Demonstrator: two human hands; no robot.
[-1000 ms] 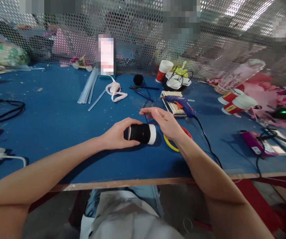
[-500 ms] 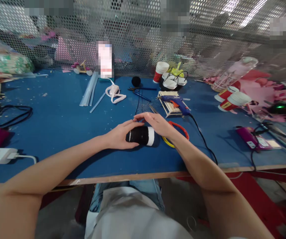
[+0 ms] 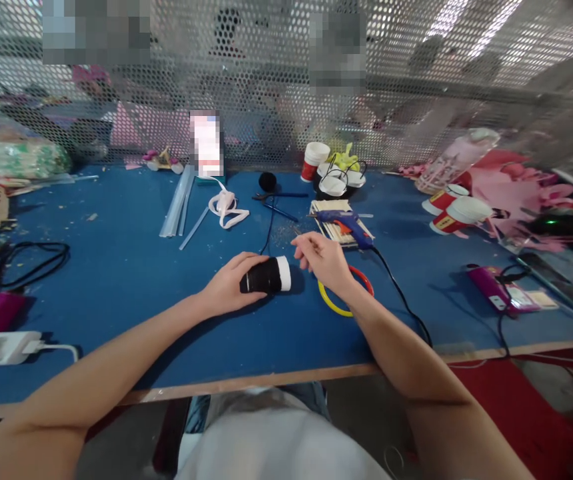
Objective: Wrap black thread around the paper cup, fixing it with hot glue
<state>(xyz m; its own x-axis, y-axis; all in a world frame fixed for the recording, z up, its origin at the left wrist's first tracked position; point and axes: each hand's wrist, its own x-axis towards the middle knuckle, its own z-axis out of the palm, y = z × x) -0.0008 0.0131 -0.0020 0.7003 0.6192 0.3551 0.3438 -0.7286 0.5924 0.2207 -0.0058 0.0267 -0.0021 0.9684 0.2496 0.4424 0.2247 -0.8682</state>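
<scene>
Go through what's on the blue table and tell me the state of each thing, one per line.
Black-wrapped cup: on its side, gripped by the left hand.
Right hand: fingers pinched, beside the cup's white end.
Glue gun: lying on wooden sticks, corded.
Red cups: lying down.

one spool [image 3: 268,275], maybe three cups [image 3: 313,161]

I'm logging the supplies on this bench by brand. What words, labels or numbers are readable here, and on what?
No text can be read.
Red paper cups: yellow label patch, too small and blurred.
Purple packet: pale label, illegible.
Upright card at the mesh: pixelated.
Black-wrapped cup under the left hand: no print visible.
Blue glue gun: no marking legible.
</scene>
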